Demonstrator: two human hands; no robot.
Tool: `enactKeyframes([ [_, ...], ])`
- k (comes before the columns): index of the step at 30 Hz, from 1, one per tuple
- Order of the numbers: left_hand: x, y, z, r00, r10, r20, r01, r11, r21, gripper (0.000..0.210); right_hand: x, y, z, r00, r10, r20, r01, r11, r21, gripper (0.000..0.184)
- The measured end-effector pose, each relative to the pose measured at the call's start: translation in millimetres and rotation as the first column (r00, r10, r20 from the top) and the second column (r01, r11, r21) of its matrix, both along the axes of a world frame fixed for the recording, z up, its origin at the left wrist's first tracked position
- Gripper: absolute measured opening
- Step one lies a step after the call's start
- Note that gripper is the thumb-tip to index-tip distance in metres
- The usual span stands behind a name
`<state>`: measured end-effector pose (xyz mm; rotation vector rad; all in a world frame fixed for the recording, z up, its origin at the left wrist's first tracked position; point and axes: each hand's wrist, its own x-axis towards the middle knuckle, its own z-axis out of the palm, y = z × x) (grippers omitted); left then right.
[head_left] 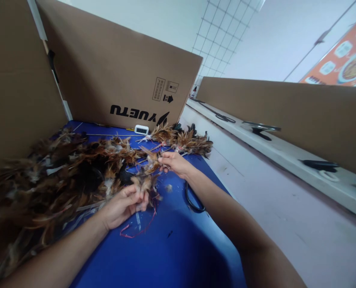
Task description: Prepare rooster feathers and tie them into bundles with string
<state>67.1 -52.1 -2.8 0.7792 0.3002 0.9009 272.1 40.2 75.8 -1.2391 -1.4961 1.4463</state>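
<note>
Between the thumb and fingers of my left hand [125, 203] is a small bunch of brown feathers [143, 182], its tips pointing up. A pink string [142, 232] trails below that hand onto the blue table [154, 260]. My right hand [173, 163], a little farther off, pinches some brown feathers [151, 159]. Under my right forearm lies a black loop-shaped handle [194, 200], partly hidden. A large heap of loose brown and black feathers [76, 172] spreads along the left, close to my left hand.
Tied feather bundles [186, 140] lie at the table's back right, beside a small white digital display [141, 130]. Cardboard panels [130, 72] wall in the back and left. On a white ledge [240, 130] at the right rest scissors [224, 117] and dark-handled tools [320, 165].
</note>
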Motion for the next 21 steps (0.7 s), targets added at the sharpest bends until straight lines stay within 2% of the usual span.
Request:
enactKeyframes([
  [5,-2.6,2.6,-1.7,0.993,0.111,0.039,-0.108,0.991,-0.074,0.014,2.5,-12.5,-1.6,0.997,-0.016,-0.075,0.013,0.999,-0.046,0.011],
  [12,-4.1,1.7,3.9,0.967,0.251,-0.029,-0.253,0.957,-0.142,0.013,5.7,-30.7,-4.8,0.99,-0.025,-0.139,0.007,0.992,-0.13,0.012],
  [15,-3.8,1.0,5.5,0.952,0.302,-0.052,-0.306,0.938,-0.163,0.014,5.7,-39.5,-4.9,0.987,-0.025,-0.161,0.003,0.991,-0.135,0.011],
  [21,-5.3,3.4,5.0,0.937,0.347,-0.043,-0.35,0.926,-0.144,0.015,12.5,-51.3,-8.1,0.98,-0.104,-0.171,0.089,0.992,-0.092,0.024],
])
